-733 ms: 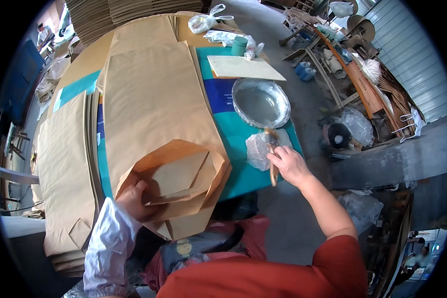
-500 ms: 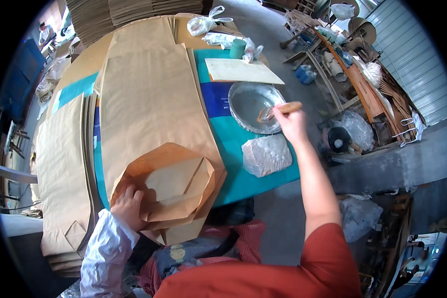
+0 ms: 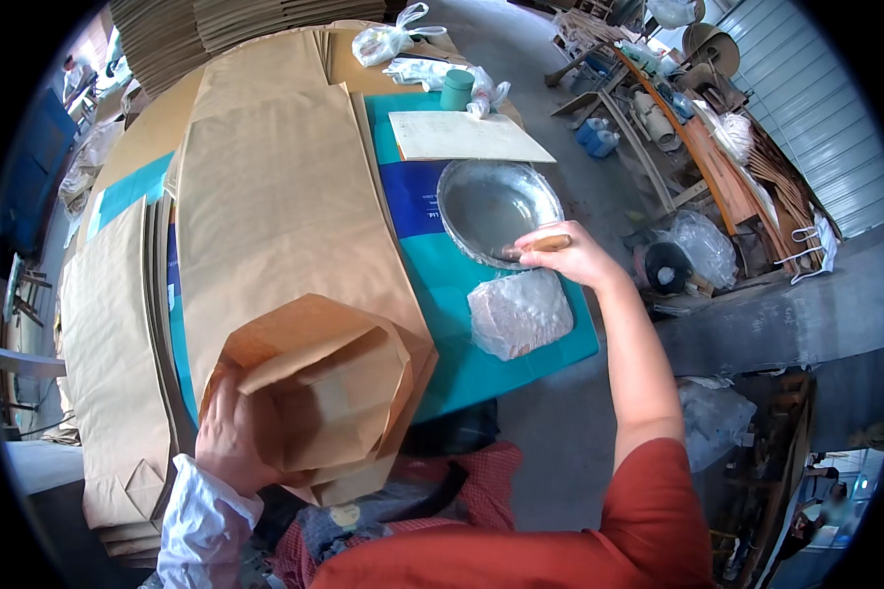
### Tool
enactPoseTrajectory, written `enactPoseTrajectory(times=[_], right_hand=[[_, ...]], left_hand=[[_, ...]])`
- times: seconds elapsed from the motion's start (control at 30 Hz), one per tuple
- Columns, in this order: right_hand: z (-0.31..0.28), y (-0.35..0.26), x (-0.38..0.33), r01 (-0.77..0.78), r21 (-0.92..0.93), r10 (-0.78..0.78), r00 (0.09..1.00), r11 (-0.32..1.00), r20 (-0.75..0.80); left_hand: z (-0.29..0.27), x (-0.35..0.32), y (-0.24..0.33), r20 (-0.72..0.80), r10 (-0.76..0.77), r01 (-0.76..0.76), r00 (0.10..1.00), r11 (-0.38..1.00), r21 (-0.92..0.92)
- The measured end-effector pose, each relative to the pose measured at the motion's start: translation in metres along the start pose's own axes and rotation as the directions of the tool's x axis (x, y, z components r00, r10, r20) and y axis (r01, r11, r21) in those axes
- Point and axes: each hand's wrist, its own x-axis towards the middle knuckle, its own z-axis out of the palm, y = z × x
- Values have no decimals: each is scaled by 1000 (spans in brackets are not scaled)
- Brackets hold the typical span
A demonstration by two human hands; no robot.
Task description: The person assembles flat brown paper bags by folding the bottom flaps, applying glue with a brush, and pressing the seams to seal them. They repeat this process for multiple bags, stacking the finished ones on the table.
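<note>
My right hand [image 3: 578, 257] grips a brush [image 3: 552, 242] by its wooden handle. The brush's lower end is at the near rim of a round metal basin [image 3: 446, 218], coated with pale residue and holding greyish contents. With its fingers along the left side of a brown paper bag [image 3: 388, 378], my left hand [image 3: 228, 432] holds the bag's spread-open, many-sided end. That end lies at the near edge of a long stack of flat brown paper bags [image 3: 275, 196]. Just below the basin sits a plastic-wrapped block [image 3: 521, 314].
Another stack of folded brown bags [image 3: 113, 363] lies at the left. Beyond the basin are a white sheet [image 3: 467, 135], a green container [image 3: 456, 90] and white plastic bags [image 3: 388, 41]. A cluttered wooden rack [image 3: 702, 147] stands on the right.
The brush in my right hand has come toward me, from inside the basin to its near rim. My left hand has shifted down the bag's left side, and the opened end gapes wider.
</note>
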Motion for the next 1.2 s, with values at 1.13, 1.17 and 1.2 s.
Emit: enactPoseTrajectory(times=[1.13, 1.17, 1.2], right_hand=[[227, -146, -10, 157, -50, -165, 933, 986, -319], [228, -133, -11, 124, 22, -115, 960, 992, -256], [229, -139, -14, 83, -6, -82, 971, 997, -225]], left_hand=[[33, 9, -67, 27, 126, -108, 992, 924, -367], [34, 9, -66, 26, 127, -108, 992, 924, -368], [35, 10, -67, 25, 120, -103, 992, 925, -365]])
